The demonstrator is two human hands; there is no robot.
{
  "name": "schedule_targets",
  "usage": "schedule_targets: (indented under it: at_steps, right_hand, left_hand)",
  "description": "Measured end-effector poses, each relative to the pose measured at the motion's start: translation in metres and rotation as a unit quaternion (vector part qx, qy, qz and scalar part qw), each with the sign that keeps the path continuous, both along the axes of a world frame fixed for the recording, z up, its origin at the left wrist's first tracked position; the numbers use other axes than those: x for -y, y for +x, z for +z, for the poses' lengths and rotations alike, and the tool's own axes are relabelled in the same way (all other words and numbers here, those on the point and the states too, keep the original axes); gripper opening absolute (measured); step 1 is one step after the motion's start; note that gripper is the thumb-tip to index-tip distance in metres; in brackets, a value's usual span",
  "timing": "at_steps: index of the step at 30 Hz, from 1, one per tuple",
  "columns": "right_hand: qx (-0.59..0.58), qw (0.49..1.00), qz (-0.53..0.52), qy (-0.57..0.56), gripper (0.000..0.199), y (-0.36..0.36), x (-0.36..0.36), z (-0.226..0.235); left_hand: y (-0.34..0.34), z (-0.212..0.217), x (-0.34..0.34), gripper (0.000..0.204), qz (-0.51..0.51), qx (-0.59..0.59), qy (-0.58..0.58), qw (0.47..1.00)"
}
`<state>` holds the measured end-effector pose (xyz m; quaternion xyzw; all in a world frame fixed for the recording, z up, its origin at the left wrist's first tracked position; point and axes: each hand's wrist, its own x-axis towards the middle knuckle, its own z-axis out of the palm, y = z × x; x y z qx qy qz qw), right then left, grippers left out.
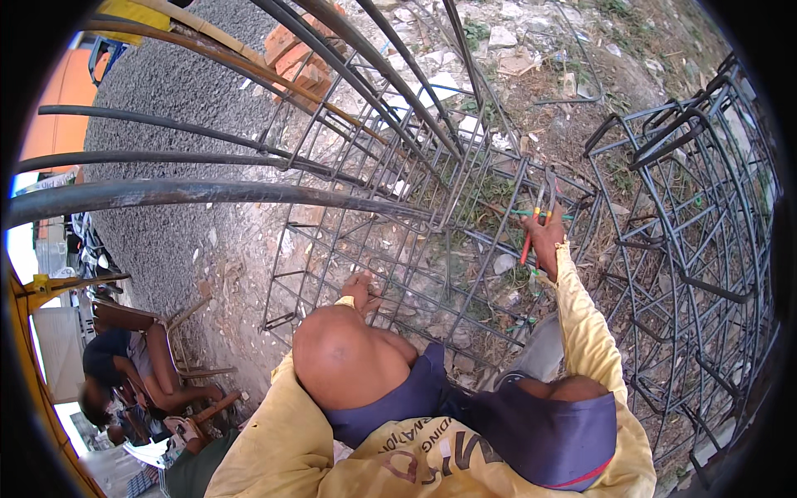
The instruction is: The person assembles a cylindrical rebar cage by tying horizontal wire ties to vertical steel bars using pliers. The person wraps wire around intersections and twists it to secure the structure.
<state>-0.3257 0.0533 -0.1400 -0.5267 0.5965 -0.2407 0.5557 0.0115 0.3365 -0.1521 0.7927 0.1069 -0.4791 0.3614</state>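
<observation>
Two hands: right (544, 236) grips upright pliers (538, 217), left (359, 290) clasps the rebar cage (398, 249).

Rebar cage (390, 207): lying on the ground (207, 249), directly before my knees. My left hand (359, 290) rests on its near edge. My right hand (544, 236), further right, holds pliers (538, 217) among the bars. Second cage (689, 232): right of the first. Bricks (295, 54): behind, far left. Seated person (124, 365): near left.
</observation>
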Motion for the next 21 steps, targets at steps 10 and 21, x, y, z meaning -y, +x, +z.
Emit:
schedule_targets:
  at_steps: [10,21]
  right_hand:
    - [0.102,0.990,-0.092,-0.016,0.051,-0.011,-0.017,0.049]
    - [0.060,0.998,0.009,-0.023,0.050,0.011,-0.060,0.121]
  left_hand:
    - [0.022,-0.024,-0.012,0.063,-0.242,0.270,0.080,0.929]
    - [-0.076,0.197,0.180,0.052,-0.625,-0.197,-0.120,0.746]
